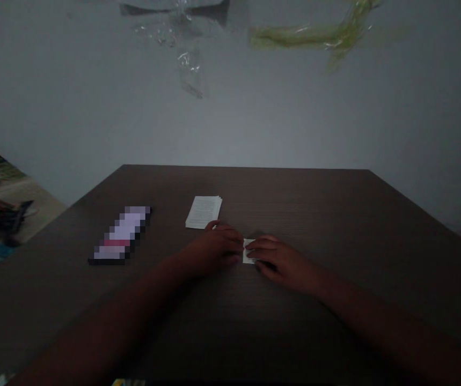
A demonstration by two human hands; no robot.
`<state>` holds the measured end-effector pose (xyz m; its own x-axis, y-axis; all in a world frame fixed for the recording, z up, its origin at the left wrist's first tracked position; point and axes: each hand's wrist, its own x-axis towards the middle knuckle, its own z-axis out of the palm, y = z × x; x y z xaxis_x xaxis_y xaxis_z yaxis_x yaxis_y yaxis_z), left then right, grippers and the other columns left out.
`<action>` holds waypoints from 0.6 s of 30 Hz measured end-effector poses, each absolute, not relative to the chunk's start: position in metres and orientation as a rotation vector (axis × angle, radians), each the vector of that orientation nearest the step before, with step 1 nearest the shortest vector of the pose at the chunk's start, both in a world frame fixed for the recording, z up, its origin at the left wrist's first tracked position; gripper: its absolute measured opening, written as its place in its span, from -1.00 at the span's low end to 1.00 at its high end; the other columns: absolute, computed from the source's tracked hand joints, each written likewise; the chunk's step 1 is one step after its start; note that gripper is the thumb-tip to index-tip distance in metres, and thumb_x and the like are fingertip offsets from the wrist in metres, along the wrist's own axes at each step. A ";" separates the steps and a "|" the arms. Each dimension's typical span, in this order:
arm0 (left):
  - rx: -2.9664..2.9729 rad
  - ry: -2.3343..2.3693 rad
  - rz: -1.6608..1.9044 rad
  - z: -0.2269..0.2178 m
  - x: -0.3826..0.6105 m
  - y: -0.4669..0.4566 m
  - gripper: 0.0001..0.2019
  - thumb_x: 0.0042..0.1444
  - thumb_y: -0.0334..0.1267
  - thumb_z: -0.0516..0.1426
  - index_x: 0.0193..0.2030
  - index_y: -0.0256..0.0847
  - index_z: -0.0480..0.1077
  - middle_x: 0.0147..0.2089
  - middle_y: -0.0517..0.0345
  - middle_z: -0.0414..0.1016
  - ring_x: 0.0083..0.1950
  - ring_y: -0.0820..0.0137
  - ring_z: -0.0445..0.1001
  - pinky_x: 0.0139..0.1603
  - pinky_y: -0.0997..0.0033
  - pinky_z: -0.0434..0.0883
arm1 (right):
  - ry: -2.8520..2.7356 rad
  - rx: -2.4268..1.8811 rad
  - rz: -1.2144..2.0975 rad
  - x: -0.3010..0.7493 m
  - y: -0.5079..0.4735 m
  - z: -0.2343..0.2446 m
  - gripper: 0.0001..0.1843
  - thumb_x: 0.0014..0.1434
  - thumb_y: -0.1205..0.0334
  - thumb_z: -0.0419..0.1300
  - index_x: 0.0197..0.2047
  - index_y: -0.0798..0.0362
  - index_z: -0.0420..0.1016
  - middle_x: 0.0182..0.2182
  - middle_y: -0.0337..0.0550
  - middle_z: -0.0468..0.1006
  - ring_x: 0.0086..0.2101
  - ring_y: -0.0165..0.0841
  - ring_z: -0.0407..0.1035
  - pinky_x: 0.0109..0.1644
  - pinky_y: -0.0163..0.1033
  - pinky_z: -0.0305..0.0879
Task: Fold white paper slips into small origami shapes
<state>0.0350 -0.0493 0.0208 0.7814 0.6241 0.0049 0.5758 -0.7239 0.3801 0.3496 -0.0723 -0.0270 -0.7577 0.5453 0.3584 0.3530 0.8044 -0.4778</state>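
The table has a dark brown wood-grain top, with its far edge running straight across and both far corners in view. Some way in from the far edge, near the middle, lies a small stack of white printed sheets. Left of it, slanting toward the left edge, lies a long, narrow object, pixelated beyond recognition. Nearer the centre, a small white piece of paper lies on the wood

The fingers hide most of the small white paper.
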 end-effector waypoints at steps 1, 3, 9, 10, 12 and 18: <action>2.603 0.914 0.186 0.021 0.035 -0.049 -0.81 0.69 -0.30 0.34 0.22 0.06 0.81 0.45 0.15 0.90 0.61 0.04 0.72 0.88 -0.18 0.25 | -2.502 -0.672 0.532 0.350 -0.073 -0.026 -0.66 0.71 0.35 0.39 0.40 -0.06 0.88 0.39 0.11 0.90 0.43 0.00 0.76 0.68 0.31 0.64; 2.582 0.941 0.196 0.021 0.035 -0.049 -0.76 0.68 -0.33 0.32 0.27 0.05 0.80 0.46 0.12 0.90 0.59 0.04 0.74 0.88 -0.20 0.27 | -2.503 -0.685 0.542 0.350 -0.074 -0.025 -0.66 0.70 0.34 0.40 0.40 -0.09 0.88 0.37 0.09 0.90 0.40 0.00 0.77 0.66 0.30 0.64; 2.630 1.100 0.257 0.018 0.038 -0.052 -0.71 0.65 -0.38 0.30 0.30 -0.01 0.80 0.45 0.01 0.87 0.51 -0.01 0.77 0.81 -0.19 0.40 | -2.504 -0.705 0.550 0.348 -0.078 -0.021 -0.68 0.70 0.34 0.41 0.37 -0.09 0.87 0.32 0.07 0.91 0.34 -0.01 0.77 0.61 0.28 0.67; 2.640 1.112 0.248 0.018 0.038 -0.052 -0.72 0.64 -0.38 0.30 0.29 -0.01 0.80 0.45 0.02 0.86 0.51 -0.01 0.76 0.80 -0.19 0.41 | -2.499 -0.705 0.548 0.348 -0.078 -0.022 -0.68 0.70 0.34 0.40 0.36 -0.09 0.87 0.32 0.07 0.91 0.33 -0.01 0.77 0.60 0.27 0.68; 2.654 1.117 0.220 0.017 0.039 -0.052 -0.71 0.63 -0.40 0.31 0.30 -0.02 0.80 0.44 0.01 0.84 0.50 -0.02 0.76 0.79 -0.23 0.41 | -2.485 -0.689 0.548 0.348 -0.078 -0.023 -0.69 0.69 0.35 0.40 0.36 -0.07 0.86 0.31 0.08 0.91 0.33 -0.02 0.77 0.59 0.26 0.69; 2.670 1.091 0.225 0.019 0.040 -0.052 -0.68 0.61 -0.44 0.32 0.31 -0.02 0.80 0.44 0.05 0.82 0.51 -0.02 0.75 0.77 -0.22 0.42 | -2.476 -0.685 0.544 0.347 -0.076 -0.024 -0.70 0.68 0.35 0.40 0.34 -0.06 0.86 0.32 0.09 0.90 0.35 -0.01 0.76 0.60 0.26 0.68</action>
